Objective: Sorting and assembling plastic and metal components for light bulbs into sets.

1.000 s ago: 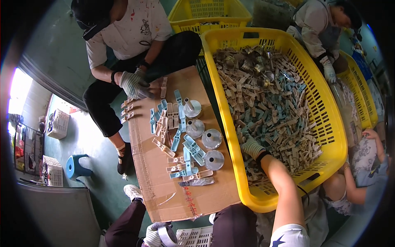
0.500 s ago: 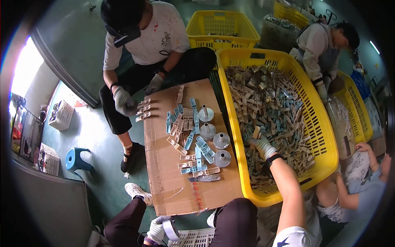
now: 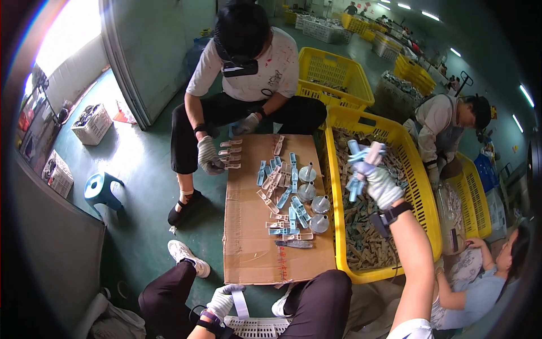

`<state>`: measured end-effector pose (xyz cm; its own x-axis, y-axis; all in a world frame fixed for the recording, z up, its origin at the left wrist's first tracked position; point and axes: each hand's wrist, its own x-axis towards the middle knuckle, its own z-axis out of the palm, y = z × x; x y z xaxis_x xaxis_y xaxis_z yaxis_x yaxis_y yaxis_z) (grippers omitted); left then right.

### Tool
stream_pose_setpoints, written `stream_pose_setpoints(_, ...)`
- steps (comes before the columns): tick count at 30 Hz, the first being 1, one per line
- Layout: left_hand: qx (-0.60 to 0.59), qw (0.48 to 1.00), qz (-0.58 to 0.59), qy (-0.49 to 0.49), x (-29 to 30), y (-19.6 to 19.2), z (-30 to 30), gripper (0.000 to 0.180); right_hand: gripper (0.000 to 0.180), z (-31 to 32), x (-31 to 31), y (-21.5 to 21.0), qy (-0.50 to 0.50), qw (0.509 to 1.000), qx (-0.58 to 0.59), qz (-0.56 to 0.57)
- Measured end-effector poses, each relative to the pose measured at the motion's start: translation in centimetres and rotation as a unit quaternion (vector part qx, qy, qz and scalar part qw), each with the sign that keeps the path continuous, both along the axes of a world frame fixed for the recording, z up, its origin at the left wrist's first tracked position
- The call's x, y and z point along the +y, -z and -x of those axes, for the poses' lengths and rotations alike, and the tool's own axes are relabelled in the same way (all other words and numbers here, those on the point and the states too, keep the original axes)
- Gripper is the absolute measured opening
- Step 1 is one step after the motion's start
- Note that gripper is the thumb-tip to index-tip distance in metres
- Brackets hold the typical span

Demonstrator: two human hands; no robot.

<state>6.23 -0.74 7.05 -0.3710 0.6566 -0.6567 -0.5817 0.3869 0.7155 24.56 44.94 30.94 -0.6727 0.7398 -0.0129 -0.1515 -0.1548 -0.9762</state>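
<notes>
My right hand, in a pale work glove, is closed around a bunch of blue and beige plastic clips, raised over the large yellow basket. Many more loose clips fill that basket. Low in front of me, my gloved left hand grips a pale roll of tape, above a white slatted basket. On the cardboard sheet between the two lie blue clips, beige clips and several clear round pieces with a stem.
A person with gloved hands sits across the cardboard, beside a row of clips at its edge. Two more people are at the right, one close by. A blue stool stands at left; another yellow basket is behind.
My right hand has risen out of the clip heap, now with a bunch of clips. The view has tilted up and shifted left. My left hand still has the tape.
</notes>
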Motion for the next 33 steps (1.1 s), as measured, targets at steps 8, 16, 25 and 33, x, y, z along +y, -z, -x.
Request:
stream_pose_setpoints(8, 0.019, 0.999, -0.028, 0.023, -0.2, -0.4, -0.1, 0.028, 0.041, 14.7, -1.9, 12.3, -0.060, 0.989, -0.118, 0.066)
stream_pose_setpoints(16, 0.003, 0.999, -0.046, 0.027, -0.1, 2.0, -0.3, 0.021, 0.078, 17.9, 2.3, 21.4, 0.092, 0.934, -0.338, -0.066)
stream_pose_setpoints(25, -0.004, 0.999, -0.034, 0.008, -0.6, 0.6, 0.0, 0.024, 0.060, 14.7, -4.0, 10.3, 0.058, 0.970, -0.214, -0.097)
stream_pose_setpoints(33, 0.011, 1.000, -0.026, 0.004, -0.2, 0.6, 0.0, 0.021, 0.027, -1.4, 1.0, 10.0, 0.178, 0.975, -0.105, -0.079)
